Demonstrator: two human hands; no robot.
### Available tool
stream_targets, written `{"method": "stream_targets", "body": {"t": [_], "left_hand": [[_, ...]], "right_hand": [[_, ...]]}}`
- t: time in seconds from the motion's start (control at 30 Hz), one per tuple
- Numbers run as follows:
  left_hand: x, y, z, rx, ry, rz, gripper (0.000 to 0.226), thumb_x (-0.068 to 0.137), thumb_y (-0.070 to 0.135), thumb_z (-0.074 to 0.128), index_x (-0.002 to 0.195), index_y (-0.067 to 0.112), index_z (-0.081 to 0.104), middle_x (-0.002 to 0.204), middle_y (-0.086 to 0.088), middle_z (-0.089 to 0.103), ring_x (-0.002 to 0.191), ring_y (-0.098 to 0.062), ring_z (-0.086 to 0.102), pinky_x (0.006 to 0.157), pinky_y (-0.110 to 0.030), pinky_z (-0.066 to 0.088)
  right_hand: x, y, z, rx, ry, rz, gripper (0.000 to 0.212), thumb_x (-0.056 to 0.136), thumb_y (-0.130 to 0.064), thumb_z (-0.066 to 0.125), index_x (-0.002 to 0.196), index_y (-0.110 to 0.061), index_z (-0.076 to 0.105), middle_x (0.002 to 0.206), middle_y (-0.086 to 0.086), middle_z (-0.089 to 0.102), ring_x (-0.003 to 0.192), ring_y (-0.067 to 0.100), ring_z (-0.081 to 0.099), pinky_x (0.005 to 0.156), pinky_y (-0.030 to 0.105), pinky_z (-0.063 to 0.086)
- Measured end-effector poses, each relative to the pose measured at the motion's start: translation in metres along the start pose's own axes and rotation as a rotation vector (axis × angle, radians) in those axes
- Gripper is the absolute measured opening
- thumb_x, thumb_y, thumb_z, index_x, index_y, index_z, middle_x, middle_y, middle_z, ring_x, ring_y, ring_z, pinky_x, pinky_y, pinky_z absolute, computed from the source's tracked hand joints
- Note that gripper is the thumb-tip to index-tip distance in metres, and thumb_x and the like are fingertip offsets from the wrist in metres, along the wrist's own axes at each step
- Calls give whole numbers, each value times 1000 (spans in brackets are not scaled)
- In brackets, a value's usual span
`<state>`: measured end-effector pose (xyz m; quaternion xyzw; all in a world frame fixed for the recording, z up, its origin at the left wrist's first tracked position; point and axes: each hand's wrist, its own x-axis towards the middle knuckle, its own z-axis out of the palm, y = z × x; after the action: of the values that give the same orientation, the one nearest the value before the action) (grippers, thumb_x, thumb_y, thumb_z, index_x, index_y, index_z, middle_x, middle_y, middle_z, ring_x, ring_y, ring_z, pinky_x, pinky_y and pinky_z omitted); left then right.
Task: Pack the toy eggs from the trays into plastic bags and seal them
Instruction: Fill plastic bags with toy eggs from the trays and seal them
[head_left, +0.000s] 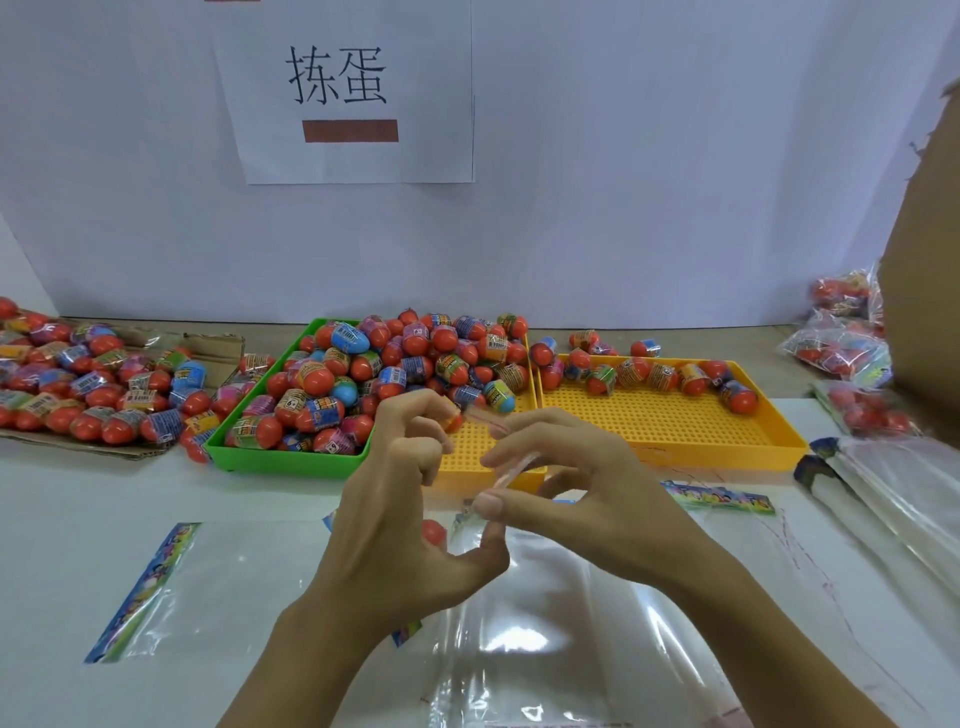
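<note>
Surface (78, 499): white, runs the full width of my view; a wall with a printed paper sign (353, 88) stands behind it.

Yellow trays (675, 431): two perforated, side by side past my hands; the right one carries a loose row of toy eggs along its far edge.

Green tray (291, 462): just left of the yellow pair, heaped with toy eggs (395, 358) in red shells and colourful wraps; the heap spills onto the nearer yellow tray.

Cardboard sheet (208, 343): far left, covered with more eggs.

Filled bags (841, 348): stacked at the far right edge.

Plastic bag (519, 613): clear, lying flat directly beneath my hands, near edge of the surface. A second empty bag (171, 582) with a printed header lies to its left.

Left hand (400, 499): fingers curled, pinching one end of a thin clear strip (506, 467).

Right hand (587, 488): thumb and fingers pinch the other part of that strip, above the bag.

One red egg (434, 531): shows between my hands, near the bag's mouth; I cannot tell whether it is inside.
</note>
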<state>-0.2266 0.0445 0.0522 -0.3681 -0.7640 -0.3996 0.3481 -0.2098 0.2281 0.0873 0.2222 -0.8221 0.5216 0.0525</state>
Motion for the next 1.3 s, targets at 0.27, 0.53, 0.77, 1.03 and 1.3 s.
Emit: {"method": "stream_targets", "body": {"t": [0.27, 0.53, 0.77, 1.03, 1.3], "left_hand": [[2, 7, 7, 61, 155, 25, 54, 68, 18, 75, 98, 15, 31, 109, -14, 40, 91, -31, 49, 59, -35, 41], [-5, -2, 1, 178, -105, -205, 41, 66, 28, 67, 98, 29, 41, 111, 2, 39, 79, -20, 50, 38, -29, 45], [10, -18, 12, 196, -49, -472, 39, 44, 11, 65, 78, 17, 46, 92, -1, 47, 84, -27, 45, 55, -30, 43], [-11, -12, 2, 228, -78, -221, 59, 60, 28, 72, 101, 24, 31, 113, 5, 33, 75, -20, 44, 35, -32, 40], [-9, -16, 1, 191, -79, -213, 58, 62, 32, 68, 105, 25, 29, 116, 5, 33, 81, -16, 42, 38, -31, 41]], "right_hand": [[-2, -9, 4, 135, 189, -307, 19, 82, -5, 71, 93, -21, 71, 102, -7, 70, 103, 19, 66, 73, 29, 55], [30, 26, 1, 13, 553, 89, 20, 91, -10, 65, 93, -30, 66, 92, -14, 68, 93, 0, 62, 73, 19, 47], [82, 57, 16, -536, 336, 335, 29, 89, -35, 68, 118, -31, 63, 106, -10, 63, 118, 19, 46, 96, 37, 42], [84, 53, 25, -612, 539, 235, 23, 87, -33, 70, 110, -32, 67, 97, -12, 64, 106, 18, 46, 86, 30, 31], [15, -5, 10, -64, 457, -251, 27, 83, -39, 66, 111, -40, 66, 100, -19, 67, 95, 12, 61, 73, 18, 45]]}}
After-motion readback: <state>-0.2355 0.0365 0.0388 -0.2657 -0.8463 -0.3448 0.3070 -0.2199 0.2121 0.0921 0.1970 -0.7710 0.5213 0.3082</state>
